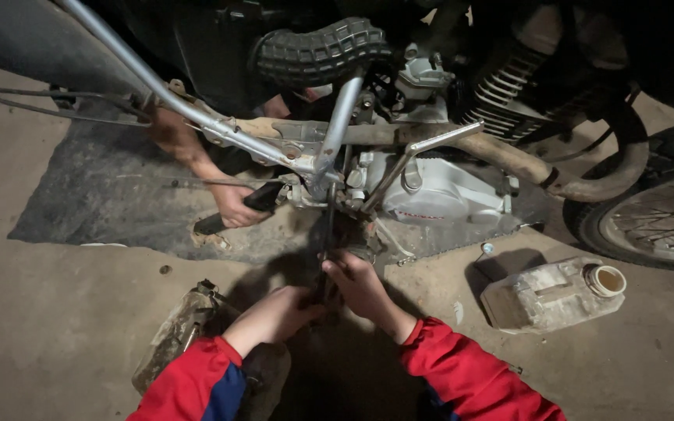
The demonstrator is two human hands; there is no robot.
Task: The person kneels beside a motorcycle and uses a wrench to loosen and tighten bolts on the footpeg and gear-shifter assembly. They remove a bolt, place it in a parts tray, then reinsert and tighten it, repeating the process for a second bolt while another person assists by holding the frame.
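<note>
Head view. Both of the wearer's hands meet at lower centre of the frame, under the motorcycle engine point(431, 195). Left hand point(271, 316), in a red and blue sleeve, is curled closed around the lower end of a dark, thin tool point(328, 234) that runs upward toward the engine underside. Right hand point(360, 284), in a red sleeve, has its fingers wrapped on the same tool just above the left hand; the two hands touch. What the tool tip meets is in shadow: cannot tell.

Left of centre, another person's hand point(235, 204) grips a black handle point(232, 214) beside the silver frame tube point(196, 109). A dirty plastic jug point(551, 295) lies on its side at lower right, mouth open, on the concrete floor point(56, 312). A spoked wheel point(657, 222) sits at the right edge.
</note>
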